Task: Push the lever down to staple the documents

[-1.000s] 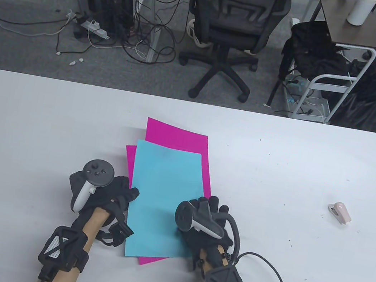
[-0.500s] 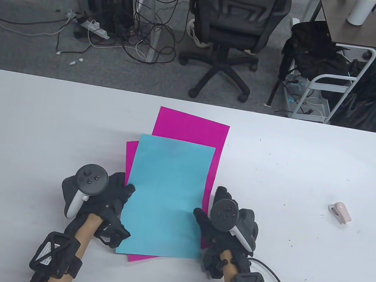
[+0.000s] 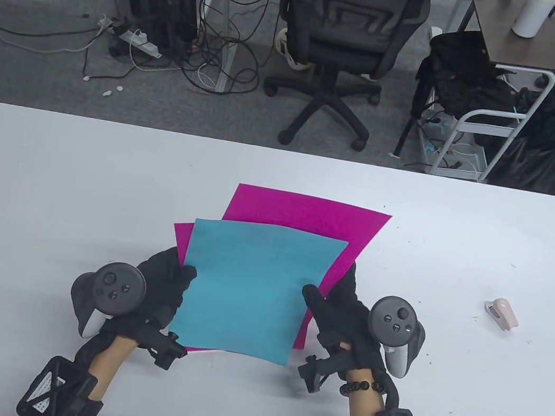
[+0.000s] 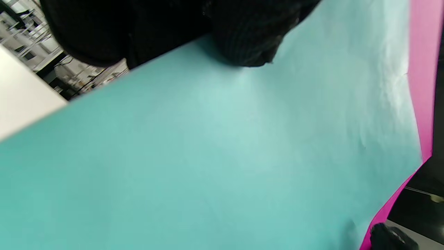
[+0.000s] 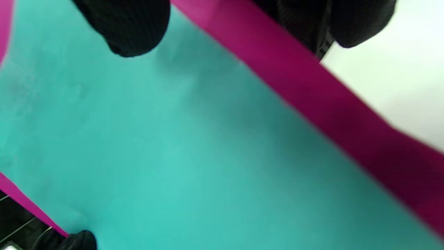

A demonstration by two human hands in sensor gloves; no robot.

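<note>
Fingers of both hands pinch the sheets: left hand (image 3: 157, 281) on the left edge, right hand (image 3: 344, 314) on the right. Blue sheet (image 3: 250, 289) tops the pink sheets (image 3: 308, 216). Stapler (image 3: 502, 313) lies on the table (image 3: 46, 178), well right, untouched.

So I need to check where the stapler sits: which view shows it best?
The table view: the pink stapler lies alone on the white table, far right of the papers. Neither wrist view shows it, only blue and magenta paper up close.
</note>
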